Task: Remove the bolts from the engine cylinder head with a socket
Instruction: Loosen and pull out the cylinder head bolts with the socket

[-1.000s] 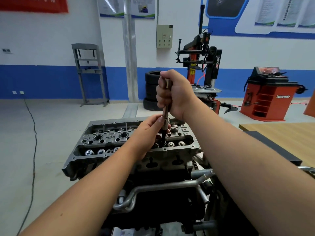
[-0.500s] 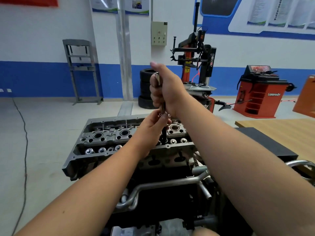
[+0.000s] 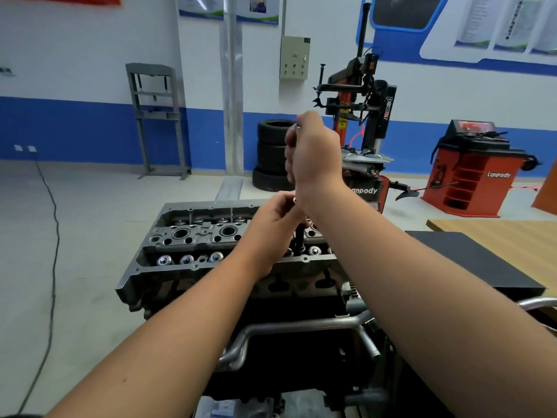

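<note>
Head view looks down over two bare arms at an engine. Far on the left, a black cable point(image 3: 51, 236) runs along the grey floor point(image 3: 90, 224), and there is lots of bare floor between it and the engine. A grey metal frame point(image 3: 156, 119) stands by the blue and white wall, well apart from everything else.

In the middle sits the cylinder head point(image 3: 193, 239), grey and flat on top of the dark engine. Its left edge hangs out over the floor with open room beside it. Round holes and shiny valve tops show along its left half. A bent silver pipe point(image 3: 301, 327) runs across the front of the engine, lower down.

The left hand point(image 3: 271, 233) is over the right part of the cylinder head. Its fingers curl around the low part of the socket tool point(image 3: 300, 239), whose dark end goes straight down into the head. The bolt under it is hidden.

The right hand point(image 3: 313, 155) is higher up. It makes a tight fist around the top of the same tool, which stands upright.

Behind the hands are stacked tyres point(image 3: 271, 152) and a tall tyre machine point(image 3: 361, 110). On the right stand a red machine point(image 3: 476, 170) and a wooden table point(image 3: 512, 236) with a black pad point(image 3: 470, 260), close to the right arm.
</note>
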`<state>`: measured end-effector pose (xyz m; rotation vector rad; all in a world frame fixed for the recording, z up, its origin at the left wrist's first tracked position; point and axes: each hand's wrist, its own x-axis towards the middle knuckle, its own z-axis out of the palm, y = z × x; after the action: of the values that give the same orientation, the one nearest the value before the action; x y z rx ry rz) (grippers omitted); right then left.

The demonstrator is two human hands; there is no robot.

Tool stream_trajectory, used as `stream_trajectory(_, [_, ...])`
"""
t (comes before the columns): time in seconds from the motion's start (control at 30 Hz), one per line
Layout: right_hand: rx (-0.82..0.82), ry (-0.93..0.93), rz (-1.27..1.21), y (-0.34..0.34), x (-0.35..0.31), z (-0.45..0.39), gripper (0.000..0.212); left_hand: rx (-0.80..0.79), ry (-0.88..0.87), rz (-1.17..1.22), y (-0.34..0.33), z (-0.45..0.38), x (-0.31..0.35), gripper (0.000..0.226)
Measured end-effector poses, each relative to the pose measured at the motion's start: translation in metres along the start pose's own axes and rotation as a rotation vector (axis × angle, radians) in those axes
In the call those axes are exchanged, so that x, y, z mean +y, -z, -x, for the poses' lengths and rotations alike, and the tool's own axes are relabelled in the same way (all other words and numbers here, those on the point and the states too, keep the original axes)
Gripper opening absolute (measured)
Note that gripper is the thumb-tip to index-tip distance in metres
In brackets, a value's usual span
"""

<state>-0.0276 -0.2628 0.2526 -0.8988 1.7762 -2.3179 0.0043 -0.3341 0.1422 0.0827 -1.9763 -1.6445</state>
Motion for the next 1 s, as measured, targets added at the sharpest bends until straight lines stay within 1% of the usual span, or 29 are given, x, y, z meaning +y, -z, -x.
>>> stream_trajectory(0.07, [-0.208,-0.13,-0.072,0.011,-0.007,-0.007,0.046,-0.047,0.047,0.043,0.002,0.002,0.001,0.035])
stream_trajectory(0.1, [-0.282,-0.17,-0.092,0.017,-0.009,-0.008,0.048,-0.061,0.06,0.052,0.002,0.004,0.001,0.036])
stream_trajectory(0.13, [-0.296,-0.18,-0.101,0.021,-0.01,-0.009,0.048,-0.066,0.058,0.038,0.002,0.004,0.001,0.036])
stream_trajectory(0.17, [-0.258,-0.17,-0.103,0.022,-0.01,-0.008,0.044,-0.061,0.044,0.004,0.001,0.004,0.001,0.035])
stream_trajectory(0.3, [0.068,0.009,0.054,0.006,-0.002,0.005,0.024,0.004,-0.017,-0.086,-0.004,0.0,-0.001,0.023])
stream_trajectory(0.37, [0.11,0.065,0.075,-0.001,-0.001,0.008,0.024,0.03,-0.025,-0.081,-0.003,-0.002,-0.002,0.016])
stream_trajectory(0.43, [0.058,0.077,0.054,-0.001,-0.002,0.005,0.027,0.032,-0.011,-0.053,-0.001,-0.001,-0.002,0.017])
stream_trajectory(0.47, [-0.002,0.039,0.017,0.003,-0.003,0.003,0.032,0.023,0.003,-0.028,0.0,0.0,-0.002,0.021])
stream_trajectory(0.53, [-0.2,-0.092,-0.088,0.013,-0.008,-0.004,0.04,-0.011,0.038,0.026,0.002,0.002,-0.002,0.027])
stream_trajectory(0.57, [-0.281,-0.127,-0.122,0.019,-0.01,-0.006,0.043,-0.029,0.049,0.034,0.002,0.002,-0.002,0.029])
stream_trajectory(0.6, [-0.322,-0.131,-0.137,0.024,-0.01,-0.007,0.043,-0.039,0.05,0.02,0.002,0.002,-0.002,0.029])
stream_trajectory(0.63, [-0.316,-0.124,-0.142,0.027,-0.01,-0.006,0.041,-0.041,0.044,-0.002,0.002,0.003,-0.001,0.03])
stream_trajectory(0.67, [-0.267,-0.108,-0.134,0.026,-0.007,-0.003,0.039,-0.036,0.035,-0.02,0.001,0.003,0.0,0.029])
stream_trajectory(0.77, [-0.018,0.029,0.043,0.01,0.003,0.007,0.034,0.007,0.008,-0.061,-0.001,0.0,0.0,0.028])
stream_trajectory(0.83, [0.058,0.065,0.095,0.003,0.006,0.009,0.032,0.026,-0.012,-0.087,-0.001,-0.001,-0.001,0.026])
stream_trajectory(0.9, [0.02,0.001,0.035,0.005,0.003,0.004,0.032,0.032,-0.013,-0.077,-0.001,0.0,-0.001,0.027])
stream_trajectory(0.93, [-0.043,-0.053,-0.024,0.008,0.001,0.001,0.034,0.026,-0.005,-0.064,-0.001,0.001,-0.002,0.028])
stream_trajectory(1.0, [-0.22,-0.147,-0.093,0.017,-0.003,-0.005,0.043,-0.006,0.01,-0.044,0.0,0.001,-0.002,0.027])
